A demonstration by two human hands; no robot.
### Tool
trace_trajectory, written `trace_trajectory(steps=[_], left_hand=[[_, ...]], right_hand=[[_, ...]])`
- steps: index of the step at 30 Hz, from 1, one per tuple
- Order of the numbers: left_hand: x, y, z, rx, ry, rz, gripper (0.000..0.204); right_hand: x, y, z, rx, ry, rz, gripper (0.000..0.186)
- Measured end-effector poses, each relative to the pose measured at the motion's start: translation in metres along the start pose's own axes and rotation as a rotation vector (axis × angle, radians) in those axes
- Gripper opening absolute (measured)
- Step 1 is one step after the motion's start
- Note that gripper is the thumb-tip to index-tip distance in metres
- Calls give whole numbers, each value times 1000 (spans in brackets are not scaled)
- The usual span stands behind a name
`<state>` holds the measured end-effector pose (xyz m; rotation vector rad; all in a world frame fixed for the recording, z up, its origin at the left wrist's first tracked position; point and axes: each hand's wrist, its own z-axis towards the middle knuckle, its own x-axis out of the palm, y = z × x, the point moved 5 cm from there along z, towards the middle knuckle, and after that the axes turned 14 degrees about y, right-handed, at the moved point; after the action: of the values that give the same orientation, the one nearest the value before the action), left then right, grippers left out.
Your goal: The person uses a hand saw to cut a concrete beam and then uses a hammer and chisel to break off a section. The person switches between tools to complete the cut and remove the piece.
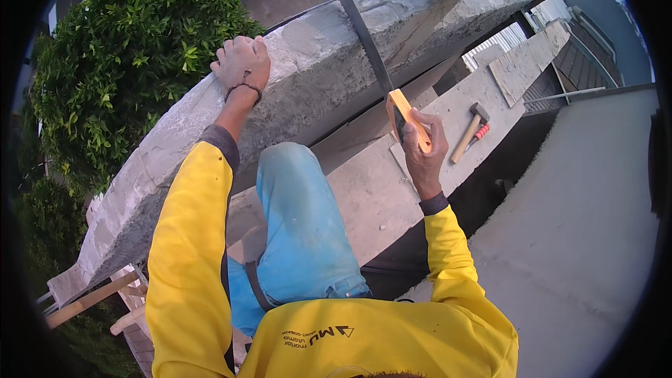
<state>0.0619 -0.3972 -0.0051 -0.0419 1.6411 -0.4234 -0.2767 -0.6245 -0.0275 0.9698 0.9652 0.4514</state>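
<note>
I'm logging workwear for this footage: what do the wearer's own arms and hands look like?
Long yellow sleeves end in dark cuffs. The left hand and right hand are gloveless, with a thin dark bracelet around the left wrist.

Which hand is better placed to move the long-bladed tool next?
The right hand, I'd judge: it grips the orange handle of the long-bladed tool. The left hand rests on the rough concrete ledge, away from the tool, perhaps as a brace.

Saw (372, 49) in right hand (425, 148), left (243, 66) on concrete (308, 59)
</note>
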Motion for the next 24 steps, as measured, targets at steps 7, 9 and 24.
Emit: trace_trajectory(steps=[7,9,24], left_hand=[[0,-5,-4,-9,-30,-11,43],[0,-5,-5,11,-13,-35,41],[-4,-5,-18,78,-33,-143,40]], right_hand=[[-28,46,-15,-170,3,-111,24],[-16,54,45,-204,57,-132,23],[9,149,165,25,238,-14,25]])
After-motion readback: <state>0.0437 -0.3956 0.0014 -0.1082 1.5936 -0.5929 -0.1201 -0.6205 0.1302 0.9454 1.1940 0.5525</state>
